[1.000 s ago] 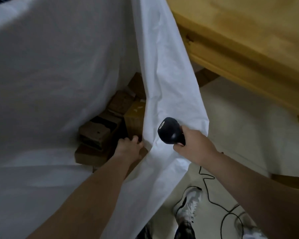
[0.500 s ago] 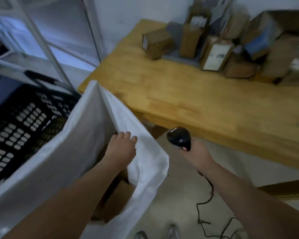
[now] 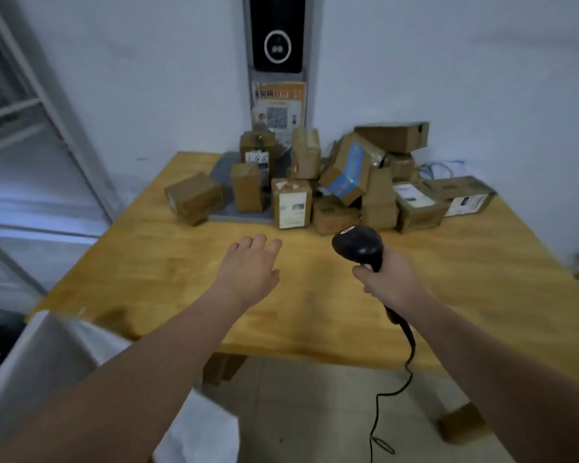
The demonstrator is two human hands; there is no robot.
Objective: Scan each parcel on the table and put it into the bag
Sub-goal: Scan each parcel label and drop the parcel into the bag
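Many cardboard parcels [image 3: 331, 185] crowd the table's [image 3: 168, 272] far edge; left hand [image 3: 249, 265] hovers empty, fingers relaxed; right hand [image 3: 390, 282] grips the barcode scanner [image 3: 358, 243].

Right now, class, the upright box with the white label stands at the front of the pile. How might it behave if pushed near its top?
The white-labelled box stands taller than its base, so a high push would probably tip it against the pile. Its flat, square-edged cardboard faces suggest it is stiff and will not roll.

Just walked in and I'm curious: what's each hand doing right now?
Left hand: open, holding nothing, over the table.
Right hand: grips the black scanner.
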